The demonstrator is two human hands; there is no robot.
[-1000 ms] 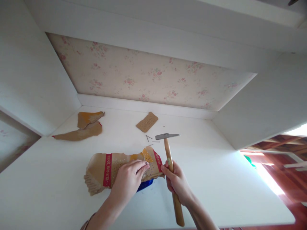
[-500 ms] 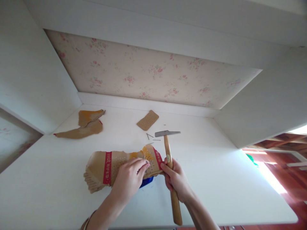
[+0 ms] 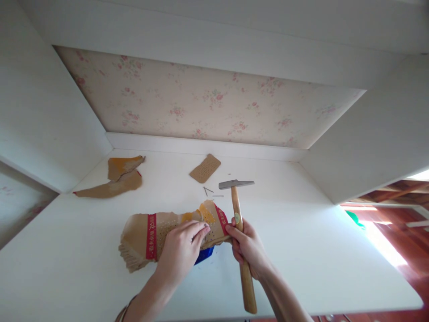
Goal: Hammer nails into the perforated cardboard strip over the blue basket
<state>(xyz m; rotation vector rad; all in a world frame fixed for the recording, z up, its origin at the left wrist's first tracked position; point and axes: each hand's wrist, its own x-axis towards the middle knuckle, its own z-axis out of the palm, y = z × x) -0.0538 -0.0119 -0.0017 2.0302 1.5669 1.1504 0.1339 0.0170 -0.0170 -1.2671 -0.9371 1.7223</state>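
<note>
My right hand (image 3: 248, 246) is closed around the wooden handle of a hammer (image 3: 236, 208), its metal head pointing away from me. The thumb of that hand also rests at the right edge of a piece of brown cardboard (image 3: 134, 230) with red printed bands, yellow patches and many small punched holes. Over the middle of the cardboard, my left hand (image 3: 182, 243) pinches a nail (image 3: 205, 226); only its dark tip or head shows between the fingertips. A blue object (image 3: 204, 256) sticks out from under the cardboard, mostly hidden.
Several loose nails (image 3: 208, 191) lie beyond the cardboard on the white table (image 3: 301, 250). Behind them is a small perforated cardboard piece (image 3: 205, 169). Torn cardboard scraps (image 3: 124, 179) lie at the back left. White panels and a floral wall (image 3: 214, 103) enclose the back.
The view has shifted slightly. My left hand keeps its pinch over the cardboard, and my right hand still holds the hammer, with the cardboard's right end raised very slightly.
</note>
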